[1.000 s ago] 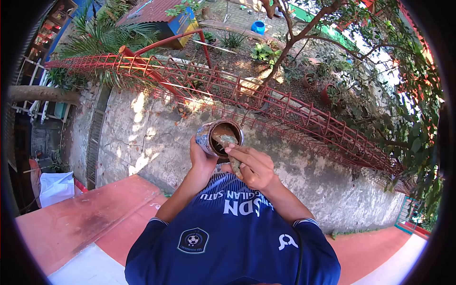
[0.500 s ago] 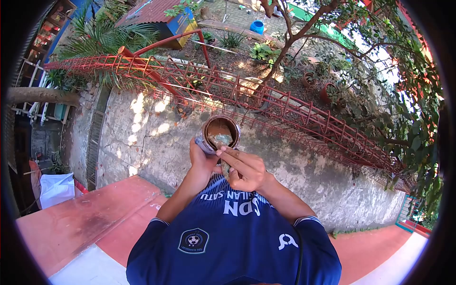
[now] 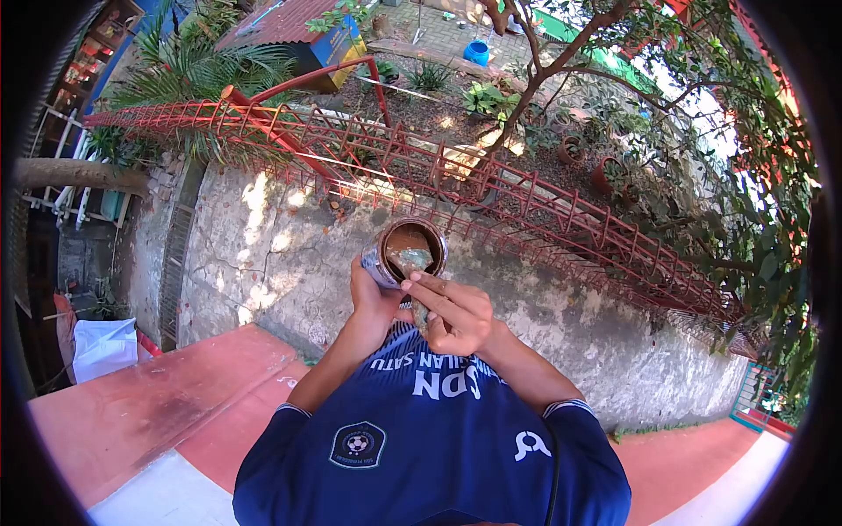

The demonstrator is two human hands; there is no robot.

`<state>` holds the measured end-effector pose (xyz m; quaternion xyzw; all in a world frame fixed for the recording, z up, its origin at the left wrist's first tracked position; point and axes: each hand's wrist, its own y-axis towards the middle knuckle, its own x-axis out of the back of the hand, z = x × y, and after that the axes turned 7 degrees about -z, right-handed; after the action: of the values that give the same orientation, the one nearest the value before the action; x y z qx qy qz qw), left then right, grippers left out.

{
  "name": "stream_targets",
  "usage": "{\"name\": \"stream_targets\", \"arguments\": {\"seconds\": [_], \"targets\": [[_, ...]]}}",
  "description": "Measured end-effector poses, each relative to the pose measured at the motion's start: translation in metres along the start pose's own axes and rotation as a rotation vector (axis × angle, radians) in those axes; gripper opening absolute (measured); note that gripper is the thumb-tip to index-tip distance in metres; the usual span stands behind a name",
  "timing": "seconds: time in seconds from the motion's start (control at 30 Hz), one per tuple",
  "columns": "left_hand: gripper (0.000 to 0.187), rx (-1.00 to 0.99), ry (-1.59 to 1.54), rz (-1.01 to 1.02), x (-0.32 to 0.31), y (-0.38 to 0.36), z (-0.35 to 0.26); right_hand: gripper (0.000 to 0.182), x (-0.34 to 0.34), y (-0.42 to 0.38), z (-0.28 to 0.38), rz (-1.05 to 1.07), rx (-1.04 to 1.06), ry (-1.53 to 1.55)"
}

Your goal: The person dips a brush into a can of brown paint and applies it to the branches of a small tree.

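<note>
A round can [image 3: 375, 266] with a brown inside is held up in front of my chest, its open mouth facing me. My left hand [image 3: 372, 296] is wrapped round its left and lower side. The fingers of my right hand [image 3: 454, 314] are closed on a brush-like tool, whose pale, paint-smeared part [image 3: 410, 259] lies inside the mouth of the can. My right fingertips are at the can's lower rim. Most of the tool's handle is hidden by the right hand.
Beyond the can, red metal lattice frames [image 3: 561, 203] run along the top of a stained wall [image 3: 289, 254]. A tree [image 3: 526, 92] and potted plants stand behind. Red and white paving [image 3: 167, 394] lies at the lower left, near a white sack [image 3: 105, 351].
The can and both hands have shifted very slightly to the right in the view. The grip of each hand looks the same.
</note>
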<state>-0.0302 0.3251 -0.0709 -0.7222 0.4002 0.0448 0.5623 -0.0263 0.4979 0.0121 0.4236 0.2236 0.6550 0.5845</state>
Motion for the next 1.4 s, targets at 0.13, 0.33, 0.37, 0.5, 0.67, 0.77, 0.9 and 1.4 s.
{"name": "stream_targets", "arguments": {"seconds": [0.13,0.33,0.37,0.5,0.67,0.77,0.9,1.4], "targets": [[0.067,-0.001,0.027,-0.001,-0.005,-0.006,-0.002,0.050,0.002,-0.001,0.000,0.005,0.004,-0.005],[0.071,0.027,0.028,-0.046,-0.003,-0.004,-0.002,0.049,0.003,-0.001,0.000,-0.001,-0.007,0.001],[0.071,0.035,0.042,-0.038,-0.002,-0.004,-0.002,0.051,0.003,-0.002,-0.001,-0.007,0.003,0.006],[0.069,0.055,0.066,-0.021,0.002,-0.001,-0.003,0.032,-0.001,-0.002,-0.011,-0.072,0.128,-0.052],[0.058,0.037,0.006,0.005,-0.002,0.000,0.001,0.032,0.000,0.003,-0.012,-0.070,0.147,-0.086],[0.055,0.029,-0.061,-0.040,0.000,0.005,0.004,0.042,0.005,0.010,-0.002,-0.078,-0.157,-0.007],[0.065,0.056,-0.043,-0.084,0.004,0.009,0.006,0.032,-0.004,0.004,-0.001,-0.349,-0.601,0.169],[0.059,0.098,-0.093,0.027,0.014,0.029,0.001,0.034,0.035,0.016,0.008,-0.321,-0.191,-0.043]]}}
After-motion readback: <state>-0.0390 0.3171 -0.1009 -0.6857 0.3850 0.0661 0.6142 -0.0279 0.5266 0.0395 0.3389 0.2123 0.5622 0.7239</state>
